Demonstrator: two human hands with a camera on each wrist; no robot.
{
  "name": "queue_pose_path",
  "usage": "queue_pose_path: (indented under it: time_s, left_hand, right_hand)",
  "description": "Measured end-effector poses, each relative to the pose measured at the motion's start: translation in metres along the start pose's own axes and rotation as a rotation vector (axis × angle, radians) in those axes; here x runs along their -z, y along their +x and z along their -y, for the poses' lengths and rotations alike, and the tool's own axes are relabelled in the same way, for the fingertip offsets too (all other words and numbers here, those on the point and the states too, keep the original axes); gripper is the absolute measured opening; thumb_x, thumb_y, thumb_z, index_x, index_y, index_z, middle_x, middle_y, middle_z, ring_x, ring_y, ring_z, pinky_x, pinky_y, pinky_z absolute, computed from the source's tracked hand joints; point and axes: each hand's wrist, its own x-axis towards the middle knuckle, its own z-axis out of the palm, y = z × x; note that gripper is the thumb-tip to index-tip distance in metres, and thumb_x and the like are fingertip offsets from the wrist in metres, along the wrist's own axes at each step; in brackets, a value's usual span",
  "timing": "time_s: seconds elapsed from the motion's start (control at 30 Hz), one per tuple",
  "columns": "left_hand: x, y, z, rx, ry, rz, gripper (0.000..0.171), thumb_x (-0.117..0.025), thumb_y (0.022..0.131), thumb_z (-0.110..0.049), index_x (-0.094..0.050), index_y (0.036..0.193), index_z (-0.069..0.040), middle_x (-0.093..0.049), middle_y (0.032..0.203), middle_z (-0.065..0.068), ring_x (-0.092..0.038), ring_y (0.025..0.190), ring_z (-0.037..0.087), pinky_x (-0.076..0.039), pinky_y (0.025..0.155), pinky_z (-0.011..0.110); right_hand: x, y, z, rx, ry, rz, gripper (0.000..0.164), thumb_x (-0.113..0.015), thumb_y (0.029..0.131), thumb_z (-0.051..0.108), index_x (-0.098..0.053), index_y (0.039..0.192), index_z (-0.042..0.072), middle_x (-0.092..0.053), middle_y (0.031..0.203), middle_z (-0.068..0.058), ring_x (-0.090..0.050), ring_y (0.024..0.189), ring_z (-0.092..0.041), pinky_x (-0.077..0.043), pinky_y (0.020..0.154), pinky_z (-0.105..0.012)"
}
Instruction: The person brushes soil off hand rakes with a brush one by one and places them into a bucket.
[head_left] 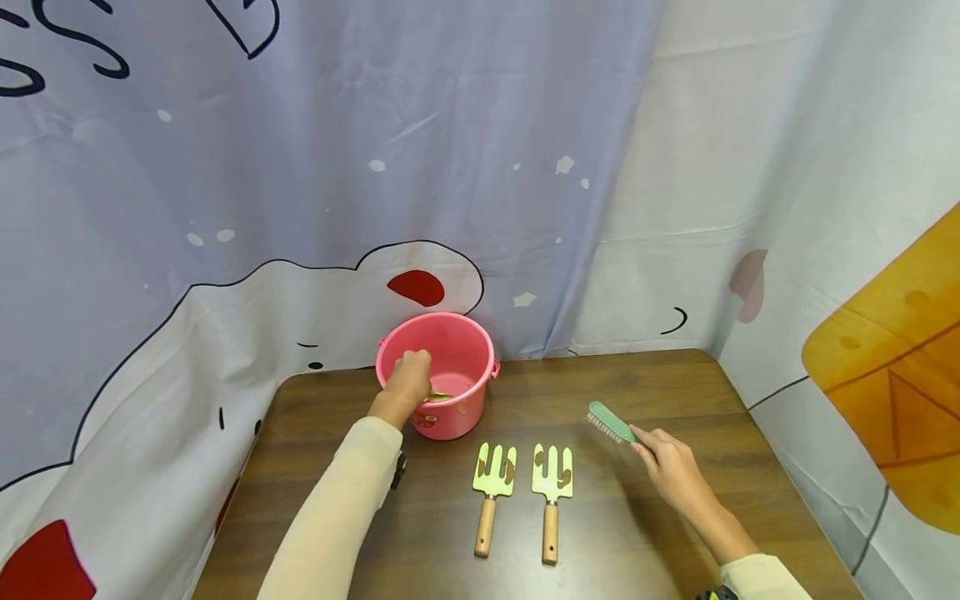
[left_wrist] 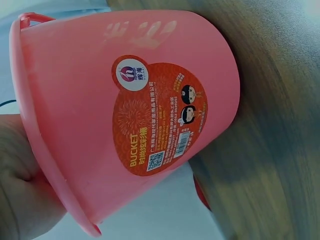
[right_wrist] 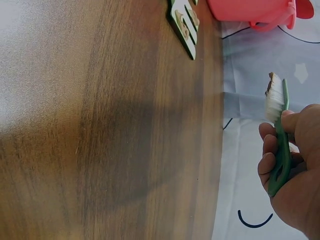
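My left hand [head_left: 408, 379] reaches over the near rim into a pink bucket [head_left: 468, 412]. Its fingers are hidden inside, so what it holds cannot be seen. Beside it in the bucket shows a bit of a yellowish-green thing [head_left: 440, 397]. In the left wrist view only the base of the hand [left_wrist: 25, 195] appears, behind the rim. My right hand [head_left: 670, 468] grips the handle of a green brush [head_left: 611, 421] above the table. White bristles with brown dirt on the tip show on the brush [right_wrist: 275, 100] in the right wrist view.
Two pale-green garden forks with wooden handles, a left fork [head_left: 492, 479] and a right fork [head_left: 552, 483], lie side by side with brown smears on their tines. They rest on the wooden table [head_left: 600, 533], between the arms. A printed curtain [head_left: 525, 208] hangs behind.
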Motion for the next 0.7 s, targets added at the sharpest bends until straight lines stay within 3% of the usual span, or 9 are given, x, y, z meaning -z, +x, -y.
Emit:
queue_pose_path:
  time_s: [0.33, 0.7]
  left_hand:
    - [0.0019, -0.0016, 0.0023, -0.010, -0.031, -0.051, 0.007, -0.067, 0.090, 0.001, -0.062, 0.094, 0.000, -0.068, 0.083, 0.014, -0.071, 0.078, 0.032, -0.057, 0.067, 0.037]
    - [0.0001, -0.0053, 0.0077, -0.027, -0.084, -0.137, 0.027, -0.071, 0.095, -0.011, -0.058, 0.114, 0.003, -0.068, 0.095, 0.018, -0.071, 0.088, 0.035, -0.059, 0.079, 0.044]
  right_hand:
    - [-0.0010, -0.0014, 0.0010, 0.003, 0.000, 0.004, 0.032, -0.073, 0.091, 0.000, -0.070, 0.122, -0.008, -0.070, 0.088, -0.009, -0.046, 0.066, -0.007, -0.043, 0.056, -0.024]
    - [-0.0019, -0.0019, 0.0014, 0.006, -0.002, 0.016, 0.031, -0.073, 0.091, 0.001, -0.070, 0.122, -0.007, -0.069, 0.087, -0.008, -0.045, 0.066, -0.007, -0.042, 0.056, -0.024]
